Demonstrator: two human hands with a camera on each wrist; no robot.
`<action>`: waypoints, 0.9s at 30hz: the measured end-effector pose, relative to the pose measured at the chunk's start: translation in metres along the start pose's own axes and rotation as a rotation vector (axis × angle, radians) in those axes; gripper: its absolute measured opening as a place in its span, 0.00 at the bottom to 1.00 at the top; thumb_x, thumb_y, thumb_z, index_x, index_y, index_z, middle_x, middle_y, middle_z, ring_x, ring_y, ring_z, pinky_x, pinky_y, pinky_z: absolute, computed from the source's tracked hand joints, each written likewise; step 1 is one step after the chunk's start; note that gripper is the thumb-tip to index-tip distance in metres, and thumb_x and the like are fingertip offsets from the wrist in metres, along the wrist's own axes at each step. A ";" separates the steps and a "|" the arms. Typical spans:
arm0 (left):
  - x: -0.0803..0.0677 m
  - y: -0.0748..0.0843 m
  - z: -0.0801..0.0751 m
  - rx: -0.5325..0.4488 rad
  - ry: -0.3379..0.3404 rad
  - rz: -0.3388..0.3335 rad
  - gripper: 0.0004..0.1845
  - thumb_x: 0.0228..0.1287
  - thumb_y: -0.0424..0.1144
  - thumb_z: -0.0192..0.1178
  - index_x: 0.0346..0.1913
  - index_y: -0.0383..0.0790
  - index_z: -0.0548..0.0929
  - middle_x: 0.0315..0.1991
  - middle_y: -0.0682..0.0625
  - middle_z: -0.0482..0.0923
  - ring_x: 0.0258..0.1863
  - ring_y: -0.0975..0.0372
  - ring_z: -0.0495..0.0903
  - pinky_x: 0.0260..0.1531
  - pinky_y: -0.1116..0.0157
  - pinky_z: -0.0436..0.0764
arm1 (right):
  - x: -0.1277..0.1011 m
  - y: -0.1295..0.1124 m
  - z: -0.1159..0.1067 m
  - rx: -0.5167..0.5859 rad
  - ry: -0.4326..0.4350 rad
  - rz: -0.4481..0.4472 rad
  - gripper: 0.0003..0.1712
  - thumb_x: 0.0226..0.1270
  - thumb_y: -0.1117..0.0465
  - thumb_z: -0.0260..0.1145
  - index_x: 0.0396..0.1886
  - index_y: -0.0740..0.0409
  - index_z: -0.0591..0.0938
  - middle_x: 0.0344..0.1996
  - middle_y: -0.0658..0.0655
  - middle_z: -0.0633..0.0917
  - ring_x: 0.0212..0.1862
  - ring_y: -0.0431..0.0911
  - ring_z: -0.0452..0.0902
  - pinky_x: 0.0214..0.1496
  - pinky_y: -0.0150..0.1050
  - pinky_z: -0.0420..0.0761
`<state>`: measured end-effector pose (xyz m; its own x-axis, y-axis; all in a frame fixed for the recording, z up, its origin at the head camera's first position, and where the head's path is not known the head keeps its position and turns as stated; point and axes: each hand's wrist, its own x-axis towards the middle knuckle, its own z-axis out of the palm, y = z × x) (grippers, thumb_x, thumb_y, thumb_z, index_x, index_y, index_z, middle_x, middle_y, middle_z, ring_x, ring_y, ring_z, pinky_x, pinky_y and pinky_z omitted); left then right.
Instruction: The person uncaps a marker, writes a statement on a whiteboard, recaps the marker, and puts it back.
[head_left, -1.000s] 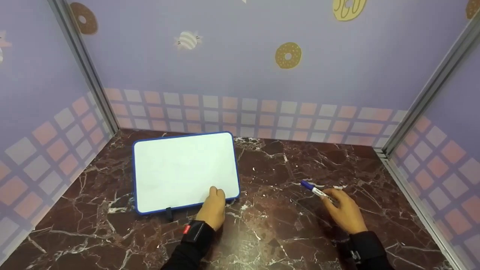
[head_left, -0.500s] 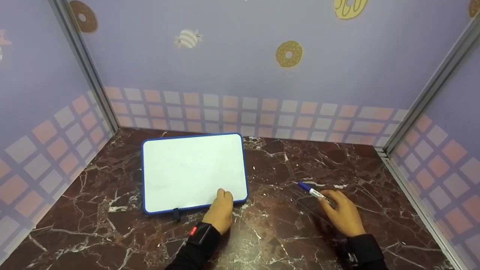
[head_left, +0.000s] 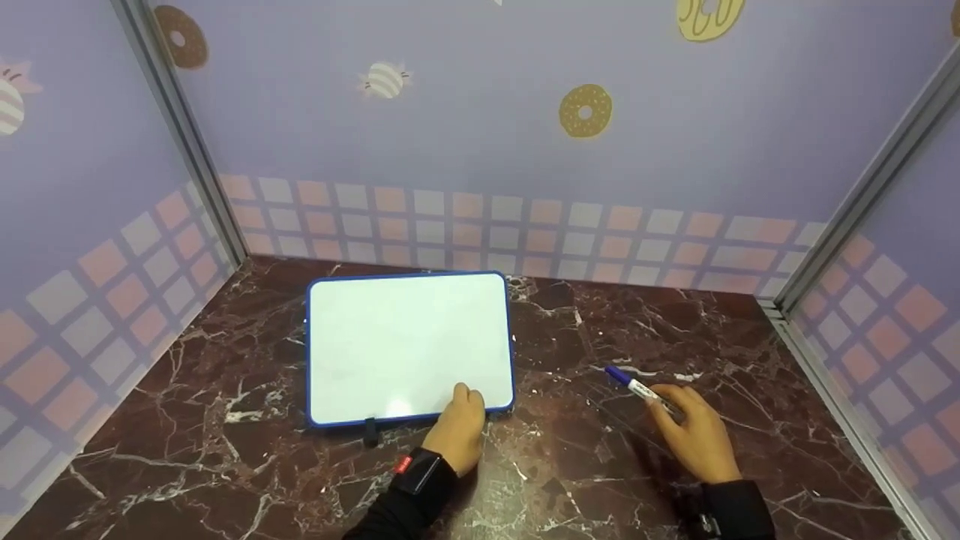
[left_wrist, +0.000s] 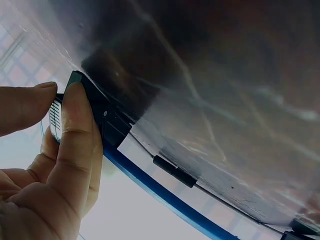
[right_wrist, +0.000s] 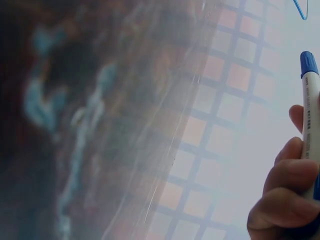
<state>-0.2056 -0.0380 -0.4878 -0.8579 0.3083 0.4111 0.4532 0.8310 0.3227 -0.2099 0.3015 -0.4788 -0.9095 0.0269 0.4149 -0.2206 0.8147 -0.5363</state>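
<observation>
Whiteboard (head_left: 409,346) flat on marble table (head_left: 225,450), pinched at near right corner by left hand (head_left: 459,427).
Right of whiteboard, pen (head_left: 637,388) held in curled fingers of right hand (head_left: 697,435); loose pinch risks board slipping, pen rolling off.

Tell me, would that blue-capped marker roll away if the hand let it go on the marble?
Probably. The marker has a round, smooth barrel, and the marble tabletop looks flat and polished, so little would stop it. It also looks slim and light, likely easy to lift in the right hand.
</observation>
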 end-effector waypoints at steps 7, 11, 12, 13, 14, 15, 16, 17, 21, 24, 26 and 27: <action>0.000 0.007 0.001 -0.024 -0.064 -0.009 0.23 0.33 0.17 0.64 0.37 0.29 0.68 0.35 0.45 0.62 0.25 0.56 0.71 0.26 0.59 0.80 | 0.000 0.001 -0.005 0.012 -0.023 0.030 0.12 0.69 0.53 0.65 0.47 0.52 0.85 0.36 0.53 0.81 0.33 0.45 0.71 0.38 0.42 0.69; 0.001 0.012 0.003 -0.017 -0.073 0.019 0.22 0.33 0.17 0.63 0.37 0.28 0.69 0.35 0.45 0.62 0.25 0.57 0.70 0.28 0.60 0.81 | 0.000 0.001 -0.007 0.003 -0.011 0.033 0.12 0.69 0.53 0.65 0.47 0.52 0.85 0.34 0.53 0.81 0.32 0.44 0.69 0.37 0.39 0.67; 0.002 0.013 0.003 -0.014 -0.078 0.017 0.21 0.34 0.17 0.62 0.37 0.28 0.69 0.35 0.45 0.62 0.25 0.57 0.70 0.28 0.60 0.81 | 0.000 0.001 -0.007 0.001 -0.004 0.031 0.12 0.69 0.54 0.65 0.47 0.52 0.85 0.34 0.52 0.81 0.32 0.43 0.68 0.36 0.39 0.67; 0.002 0.015 0.004 -0.010 -0.077 0.017 0.21 0.35 0.17 0.62 0.37 0.28 0.69 0.35 0.45 0.62 0.25 0.57 0.70 0.28 0.60 0.80 | 0.000 0.002 -0.008 -0.001 0.003 0.029 0.11 0.68 0.54 0.65 0.47 0.52 0.85 0.34 0.52 0.81 0.31 0.43 0.68 0.36 0.38 0.66; 0.003 0.016 0.004 -0.004 -0.078 0.015 0.20 0.37 0.17 0.61 0.37 0.28 0.69 0.35 0.45 0.63 0.25 0.57 0.70 0.27 0.60 0.80 | 0.000 0.002 -0.008 -0.001 0.009 0.027 0.11 0.68 0.55 0.66 0.46 0.52 0.85 0.34 0.52 0.81 0.32 0.43 0.68 0.36 0.38 0.67; 0.003 0.018 0.005 -0.006 -0.082 0.011 0.20 0.37 0.17 0.61 0.37 0.28 0.69 0.35 0.44 0.63 0.25 0.56 0.70 0.27 0.60 0.80 | 0.000 0.002 -0.008 -0.002 0.013 0.026 0.11 0.68 0.55 0.66 0.46 0.52 0.85 0.34 0.52 0.81 0.31 0.43 0.68 0.36 0.38 0.66; 0.003 0.020 0.005 -0.004 -0.085 0.007 0.19 0.38 0.16 0.61 0.37 0.28 0.70 0.35 0.44 0.63 0.25 0.56 0.71 0.26 0.60 0.80 | 0.000 0.002 -0.008 -0.001 0.018 0.023 0.11 0.68 0.55 0.66 0.46 0.52 0.85 0.34 0.52 0.81 0.32 0.42 0.69 0.36 0.38 0.67; 0.004 0.021 0.005 -0.001 -0.089 0.005 0.19 0.38 0.16 0.61 0.37 0.28 0.70 0.35 0.44 0.63 0.25 0.56 0.71 0.26 0.60 0.80 | 0.000 0.002 -0.008 0.001 0.019 0.021 0.11 0.68 0.55 0.66 0.46 0.52 0.85 0.34 0.52 0.81 0.32 0.43 0.69 0.37 0.39 0.68; 0.004 0.026 0.007 0.005 -0.092 0.005 0.20 0.38 0.16 0.63 0.37 0.29 0.69 0.35 0.45 0.63 0.25 0.55 0.72 0.24 0.61 0.80 | -0.001 0.001 -0.008 0.004 0.018 0.014 0.11 0.68 0.55 0.66 0.46 0.52 0.86 0.34 0.52 0.81 0.33 0.44 0.70 0.38 0.41 0.69; 0.004 0.029 0.009 0.023 -0.069 0.026 0.20 0.39 0.18 0.64 0.36 0.30 0.69 0.34 0.45 0.63 0.25 0.55 0.73 0.25 0.61 0.80 | -0.002 0.000 -0.009 0.007 0.012 0.018 0.11 0.68 0.55 0.66 0.46 0.52 0.86 0.34 0.53 0.81 0.33 0.44 0.71 0.38 0.41 0.69; 0.004 0.030 0.011 0.032 -0.056 0.042 0.19 0.39 0.18 0.64 0.36 0.30 0.69 0.34 0.46 0.63 0.25 0.56 0.72 0.25 0.61 0.80 | -0.002 0.000 -0.009 0.010 0.008 0.022 0.11 0.68 0.56 0.66 0.47 0.52 0.85 0.34 0.53 0.81 0.34 0.45 0.72 0.38 0.41 0.69; 0.004 0.031 0.011 0.032 -0.057 0.045 0.20 0.39 0.18 0.64 0.36 0.30 0.69 0.33 0.46 0.62 0.25 0.56 0.72 0.25 0.62 0.80 | -0.002 0.000 -0.010 0.012 0.006 0.023 0.11 0.68 0.56 0.66 0.47 0.52 0.85 0.35 0.53 0.81 0.35 0.45 0.74 0.39 0.42 0.70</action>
<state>-0.1979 -0.0056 -0.4857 -0.8494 0.3710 0.3753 0.4847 0.8298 0.2767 -0.2044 0.3070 -0.4726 -0.9122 0.0487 0.4069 -0.2041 0.8069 -0.5543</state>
